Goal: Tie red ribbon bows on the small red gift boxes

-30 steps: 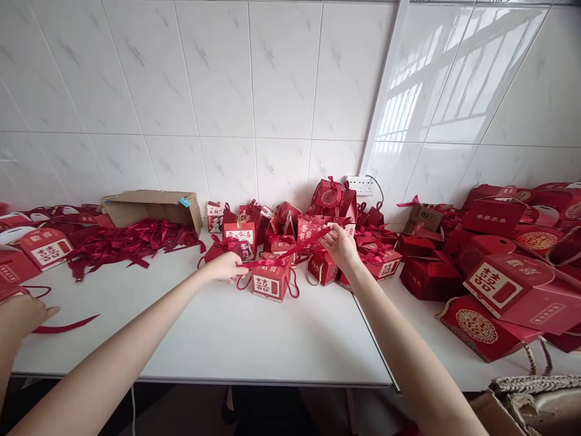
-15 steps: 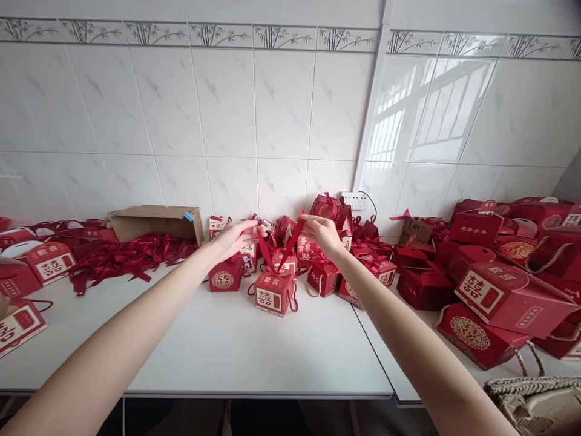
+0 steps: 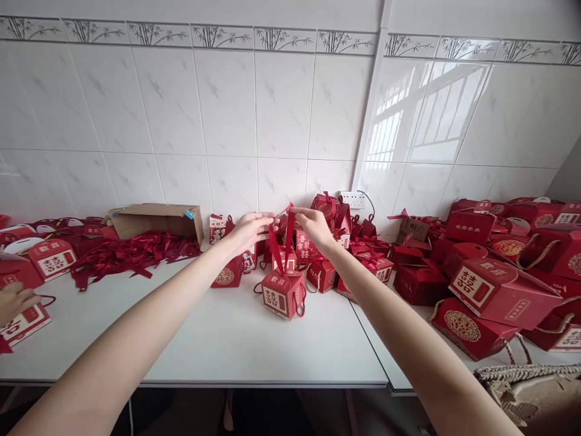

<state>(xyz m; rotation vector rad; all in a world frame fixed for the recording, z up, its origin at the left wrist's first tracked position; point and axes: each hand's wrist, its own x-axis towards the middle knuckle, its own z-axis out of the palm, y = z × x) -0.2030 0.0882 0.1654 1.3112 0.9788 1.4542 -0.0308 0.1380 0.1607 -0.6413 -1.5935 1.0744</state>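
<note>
A small red gift box (image 3: pixel 282 295) with gold and white characters stands on the white table before me, cord handles hanging at its sides. From its top a dark red ribbon (image 3: pixel 288 237) rises in two strands toward my hands. My left hand (image 3: pixel 249 232) pinches one strand, fingers pressed together. My right hand (image 3: pixel 314 226) grips the other strand between thumb and fingertips. The hands are close together above the box, touching only the ribbon. Another red box (image 3: pixel 227 272) stands just behind my left forearm.
A heap of red ribbons (image 3: pixel 136 257) lies by an open cardboard box (image 3: pixel 157 213) at the left. Many red boxes (image 3: pixel 502 287) are stacked on the right, near a woven basket (image 3: pixel 529 381). Another person's hand (image 3: pixel 17 303) touches a box at the far left edge.
My hands have come closer together with the ribbon strands, which now stand steeper. The box has turned slightly and shifted right. Another person's hand has come into view at the left.
</note>
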